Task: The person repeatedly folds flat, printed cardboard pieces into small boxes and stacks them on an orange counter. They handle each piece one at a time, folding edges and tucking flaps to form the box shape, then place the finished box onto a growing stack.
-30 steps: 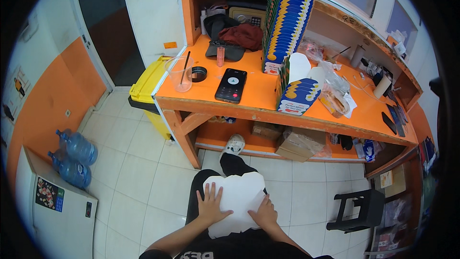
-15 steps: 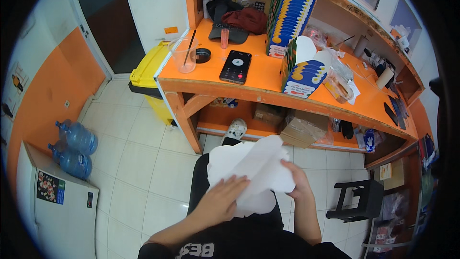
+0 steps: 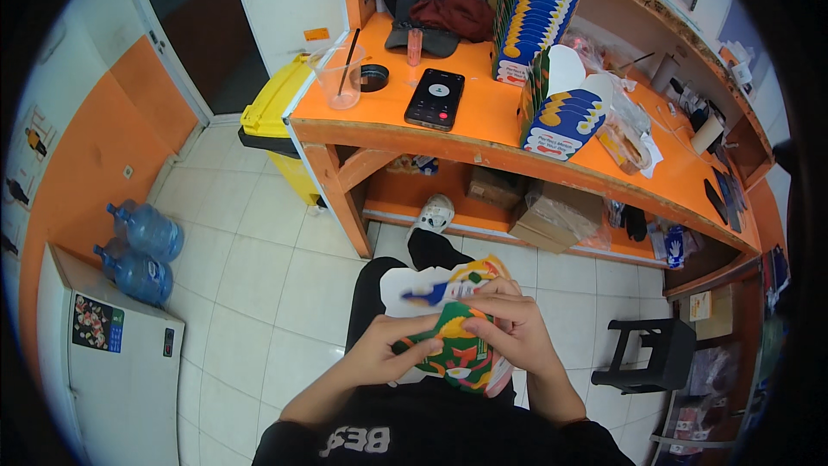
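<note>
Over my lap, both hands hold a printed paper food carton point(image 3: 461, 349), green with red and yellow shapes on the side facing me. My left hand point(image 3: 388, 350) grips its left edge between thumb and fingers. At its upper right, my right hand point(image 3: 516, 328) pinches the carton, thumb on the green face. A blue and yellow flap shows behind it, slightly blurred. White scalloped cardboard point(image 3: 395, 285) lies beyond on my legs; whether it is a separate blank is partly hidden by my hands.
On the orange counter point(image 3: 345, 128) stand a tall stack of nested cartons point(image 3: 542, 17), a shorter carton stack point(image 3: 565, 125), a phone point(image 3: 435, 99) and a clear cup point(image 3: 341, 82). A black stool point(image 3: 647, 349) is at right, a yellow bin point(image 3: 276, 108) at left.
The white side of the cardboard faced up before; now the printed green side shows between my hands. My left hand has gone from lying flat on it to gripping its edge.
</note>
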Available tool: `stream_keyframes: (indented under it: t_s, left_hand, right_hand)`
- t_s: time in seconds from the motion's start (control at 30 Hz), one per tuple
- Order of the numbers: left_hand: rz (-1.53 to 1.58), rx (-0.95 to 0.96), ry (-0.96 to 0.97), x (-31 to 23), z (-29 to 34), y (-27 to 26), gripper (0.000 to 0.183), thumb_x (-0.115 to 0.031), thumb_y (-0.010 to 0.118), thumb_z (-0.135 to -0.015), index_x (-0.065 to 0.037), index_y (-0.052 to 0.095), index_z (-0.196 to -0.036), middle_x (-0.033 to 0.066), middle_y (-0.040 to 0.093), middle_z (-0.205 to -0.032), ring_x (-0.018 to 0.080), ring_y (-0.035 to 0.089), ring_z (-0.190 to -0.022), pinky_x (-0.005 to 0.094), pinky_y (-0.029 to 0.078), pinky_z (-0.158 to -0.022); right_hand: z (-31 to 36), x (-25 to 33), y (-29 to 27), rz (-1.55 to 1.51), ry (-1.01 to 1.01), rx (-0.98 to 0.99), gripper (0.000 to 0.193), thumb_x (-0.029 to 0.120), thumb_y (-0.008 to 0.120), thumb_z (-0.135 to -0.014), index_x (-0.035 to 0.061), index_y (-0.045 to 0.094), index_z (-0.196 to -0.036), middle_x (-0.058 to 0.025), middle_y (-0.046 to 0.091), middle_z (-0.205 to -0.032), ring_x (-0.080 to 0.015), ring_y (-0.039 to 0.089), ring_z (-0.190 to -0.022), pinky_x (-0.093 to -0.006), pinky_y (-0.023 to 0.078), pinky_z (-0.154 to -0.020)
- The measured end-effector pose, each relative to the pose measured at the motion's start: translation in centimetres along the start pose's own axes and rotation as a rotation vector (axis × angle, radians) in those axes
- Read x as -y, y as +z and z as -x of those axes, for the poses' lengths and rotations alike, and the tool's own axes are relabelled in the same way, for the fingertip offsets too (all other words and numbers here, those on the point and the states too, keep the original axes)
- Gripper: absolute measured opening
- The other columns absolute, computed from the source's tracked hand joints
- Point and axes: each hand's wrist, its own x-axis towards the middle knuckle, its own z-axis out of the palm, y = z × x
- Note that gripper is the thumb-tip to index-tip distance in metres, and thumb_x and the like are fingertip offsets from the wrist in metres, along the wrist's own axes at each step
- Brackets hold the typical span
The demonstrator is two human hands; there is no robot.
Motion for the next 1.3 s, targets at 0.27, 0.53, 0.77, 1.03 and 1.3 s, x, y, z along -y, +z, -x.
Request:
stream_keyframes:
  t_s: [0.27,0.53,0.77,1.03,1.3]
  left_hand:
    - [0.950,0.061,-0.157,2.8,0.5,-1.0,0.069,-0.023,0.075,-0.082,0.002,0.041,-0.136,0.0167,0.051,-0.133,0.0238,0.051,-0.121,0.0399,0.042,-0.100]
    - [0.867,-0.052,-0.333,2.2,-2.5,1.9,0.070,-0.016,0.073,-0.084,-0.001,0.034,-0.140,0.0128,0.048,-0.136,0.0228,0.050,-0.122,0.0367,0.041,-0.102]
    - [0.702,-0.136,-0.502,-1.8,-0.9,0.5,0.044,-0.005,0.064,-0.090,0.000,0.046,-0.130,0.0108,0.059,-0.121,0.0178,0.060,-0.109,0.0322,0.051,-0.093]
    - [0.764,-0.157,-0.496,-2.0,-0.6,1.1,0.046,-0.007,0.066,-0.089,-0.001,0.045,-0.130,0.0109,0.059,-0.120,0.0186,0.060,-0.109,0.0323,0.050,-0.093]
    - [0.788,0.048,-0.500,-0.5,-2.1,0.9,0.047,-0.011,0.068,-0.089,0.000,0.046,-0.129,0.0093,0.058,-0.119,0.0180,0.059,-0.109,0.0313,0.048,-0.094]
  right_hand:
    - [0.1,0.0,0.7,0.197,-0.315,-0.158,0.014,0.019,0.069,-0.081,0.0106,0.075,-0.090,-0.0057,0.067,-0.097,-0.0268,0.057,-0.102,-0.0469,0.028,-0.103]
    - [-1.1,-0.7,2.6,0.018,-0.076,-0.656,0.014,-0.003,0.061,-0.087,-0.0071,0.068,-0.098,-0.0178,0.068,-0.104,-0.0255,0.066,-0.097,-0.0291,0.050,-0.086]
    - [-0.5,-1.6,-1.7,0.399,-0.517,-0.037,0.023,0.002,0.070,-0.074,0.0080,0.074,-0.096,-0.0057,0.072,-0.103,-0.0244,0.067,-0.104,-0.0281,0.058,-0.068]
    - [0.4,-2.0,-0.7,0.146,-0.340,0.281,0.046,0.029,0.060,-0.084,0.0056,0.062,-0.124,-0.0155,0.052,-0.135,-0.0333,0.036,-0.137,-0.0426,0.036,-0.106]
    - [-2.5,-4.0,-1.3,-0.087,0.106,0.242,0.034,0.029,0.058,-0.094,0.0042,0.060,-0.117,-0.0167,0.014,-0.158,-0.0302,0.003,-0.148,-0.0385,0.008,-0.116]
